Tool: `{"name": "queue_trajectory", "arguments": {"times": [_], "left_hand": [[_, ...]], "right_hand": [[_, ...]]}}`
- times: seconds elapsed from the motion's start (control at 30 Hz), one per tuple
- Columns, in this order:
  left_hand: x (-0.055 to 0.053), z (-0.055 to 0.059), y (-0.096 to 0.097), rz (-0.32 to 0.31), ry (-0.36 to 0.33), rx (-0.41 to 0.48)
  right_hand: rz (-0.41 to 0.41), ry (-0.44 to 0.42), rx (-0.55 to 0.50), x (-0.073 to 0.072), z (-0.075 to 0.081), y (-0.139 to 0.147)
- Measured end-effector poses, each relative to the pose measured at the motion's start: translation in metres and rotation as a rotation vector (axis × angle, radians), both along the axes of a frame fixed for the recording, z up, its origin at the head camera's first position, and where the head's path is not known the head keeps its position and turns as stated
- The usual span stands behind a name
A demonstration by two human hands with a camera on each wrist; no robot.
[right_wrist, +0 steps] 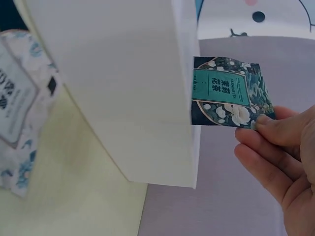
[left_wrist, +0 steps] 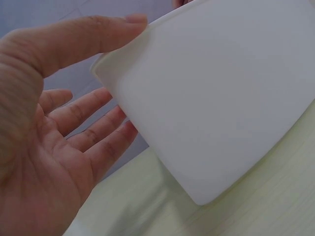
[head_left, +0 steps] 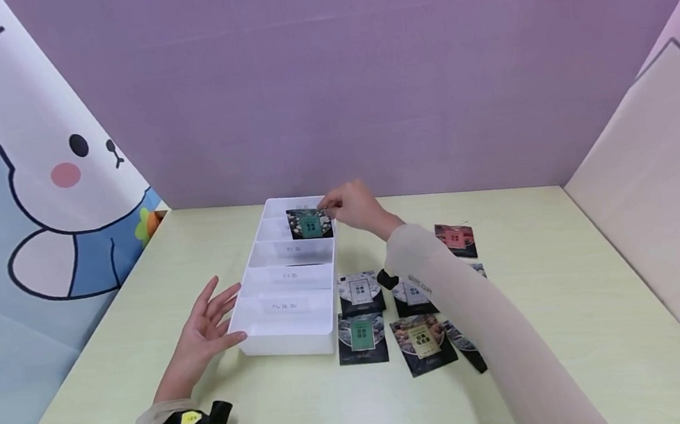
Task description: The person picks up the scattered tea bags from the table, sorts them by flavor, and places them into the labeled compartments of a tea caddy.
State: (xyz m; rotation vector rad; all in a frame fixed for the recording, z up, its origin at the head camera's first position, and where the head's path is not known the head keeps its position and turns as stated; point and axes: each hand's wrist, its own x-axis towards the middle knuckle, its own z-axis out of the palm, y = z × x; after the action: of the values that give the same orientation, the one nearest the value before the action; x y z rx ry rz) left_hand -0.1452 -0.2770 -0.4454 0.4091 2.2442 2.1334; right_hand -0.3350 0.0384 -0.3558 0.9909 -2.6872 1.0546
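My right hand (head_left: 357,208) pinches a corner of a dark jasmine tea sachet (head_left: 310,224) with a green label between thumb and fingers. The sachet is upright at the far part of a white divided box (head_left: 289,344); in the right wrist view its lower part is hidden behind the box wall (right_wrist: 128,98). At the near left corner of the box is my left hand (head_left: 202,329), its fingers spread and fairly straight. In the left wrist view the thumb (left_wrist: 93,37) lies at the rim and the fingertips meet the side.
Labelled compartments run along the box. Right of it lie several sachets: a white-labelled one (head_left: 360,293), a green-labelled one (head_left: 362,337), a yellow-labelled one (head_left: 424,344) and a red-labelled one (head_left: 454,239). The right sleeve (head_left: 483,307) covers part of others. A purple wall (head_left: 363,83) stands behind the table.
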Motion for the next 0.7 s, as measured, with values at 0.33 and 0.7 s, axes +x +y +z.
{"name": "queue_trajectory", "arguments": {"times": [0.33,0.7], "left_hand": [[0.000,-0.001,-0.001,0.020,-0.030,-0.029],[-0.001,-0.002,-0.001,0.001,0.002,-0.006]], "right_hand": [[0.132,0.111,0.074,0.009,-0.024,0.001],[0.192,0.265,0.294,0.019,-0.033,0.000]]}}
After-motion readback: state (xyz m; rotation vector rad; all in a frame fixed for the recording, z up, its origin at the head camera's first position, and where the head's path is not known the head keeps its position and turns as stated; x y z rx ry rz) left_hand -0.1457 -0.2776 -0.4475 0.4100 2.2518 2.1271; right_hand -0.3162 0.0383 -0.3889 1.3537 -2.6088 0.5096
